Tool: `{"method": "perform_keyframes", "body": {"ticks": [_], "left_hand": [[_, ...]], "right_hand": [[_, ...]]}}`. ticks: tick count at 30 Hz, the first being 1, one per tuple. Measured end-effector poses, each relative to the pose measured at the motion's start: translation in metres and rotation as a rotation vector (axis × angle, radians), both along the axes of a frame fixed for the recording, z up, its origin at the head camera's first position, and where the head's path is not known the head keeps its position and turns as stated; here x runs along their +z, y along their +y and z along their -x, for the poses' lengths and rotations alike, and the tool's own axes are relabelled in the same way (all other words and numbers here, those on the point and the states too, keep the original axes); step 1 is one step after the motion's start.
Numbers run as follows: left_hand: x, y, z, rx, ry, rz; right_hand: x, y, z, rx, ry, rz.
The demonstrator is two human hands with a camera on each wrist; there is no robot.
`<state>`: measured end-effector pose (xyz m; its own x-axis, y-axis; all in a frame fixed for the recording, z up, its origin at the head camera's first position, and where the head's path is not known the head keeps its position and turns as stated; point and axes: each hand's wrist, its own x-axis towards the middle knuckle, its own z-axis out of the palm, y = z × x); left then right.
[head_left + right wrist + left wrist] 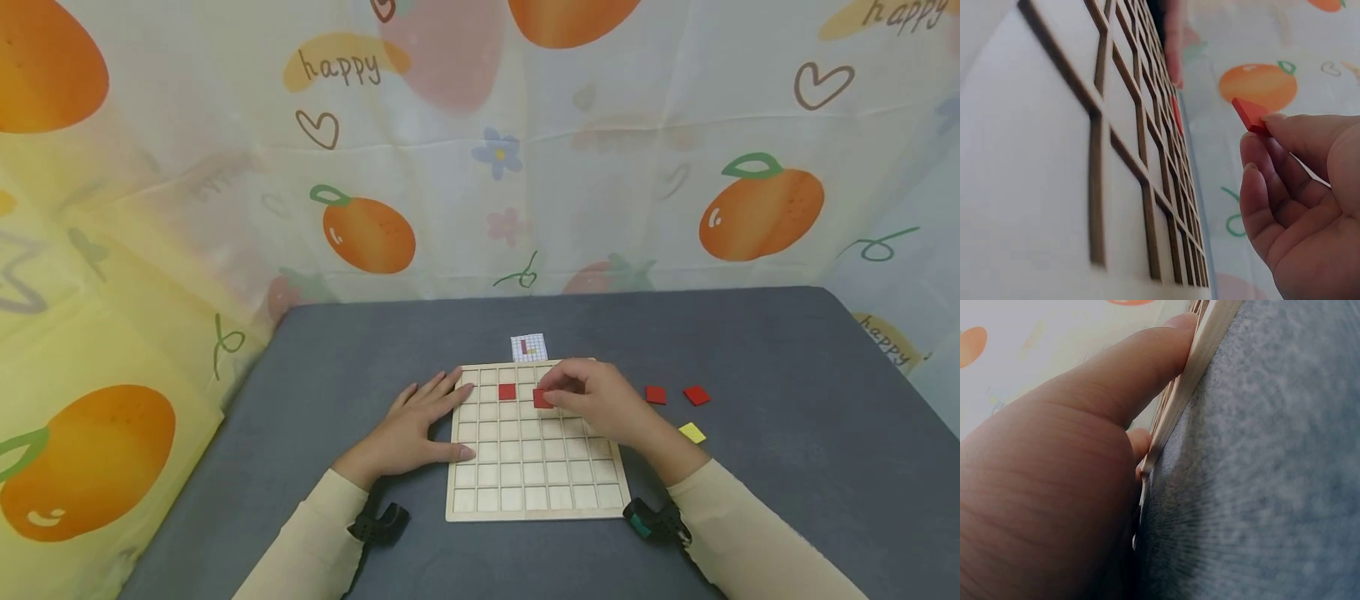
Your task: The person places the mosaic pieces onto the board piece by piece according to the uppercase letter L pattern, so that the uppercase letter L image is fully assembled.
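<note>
One red square tile [538,401] is pinched in the right hand [600,403] above the wooden grid board [534,475]; a second red tile [507,392] sits in a board cell. The left hand [415,427], fingers spread, rests on the board's left edge.

Passable: near rows of board [533,475] | Obstacles: left grip [416,425], left edge; right grip [603,404], far rows

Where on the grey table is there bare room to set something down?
Bare: left of the left hand; right of the two loose red square tiles and flat yellow tile; either side of the small white gridded card. Crowded: the pale wooden grid board, where the left hand rests and the right hand holds another red square tile.
</note>
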<state>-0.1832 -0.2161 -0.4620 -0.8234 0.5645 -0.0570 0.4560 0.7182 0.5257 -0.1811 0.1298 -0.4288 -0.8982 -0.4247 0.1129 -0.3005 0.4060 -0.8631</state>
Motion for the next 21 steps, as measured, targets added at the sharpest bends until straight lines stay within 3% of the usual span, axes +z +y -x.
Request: {"method": "perform_keyframes", "body": {"ticks": [8,13,21], "left_hand": [[0.0,0.001,-0.001,0.004,-0.003,0.004],[-0.001,0.0,0.0,0.003,0.006,0.005],[-0.002,0.0,0.001,0.006,0.006,0.008]], "right_hand": [[-0.005,-0.021,0.003,-0.006,0.021,0.018],[-0.008,-0.033,0.003,-0.042,-0.01,0.034],[-0.012,-0.05,0.006,-0.083,-0.022,-0.018]]}}
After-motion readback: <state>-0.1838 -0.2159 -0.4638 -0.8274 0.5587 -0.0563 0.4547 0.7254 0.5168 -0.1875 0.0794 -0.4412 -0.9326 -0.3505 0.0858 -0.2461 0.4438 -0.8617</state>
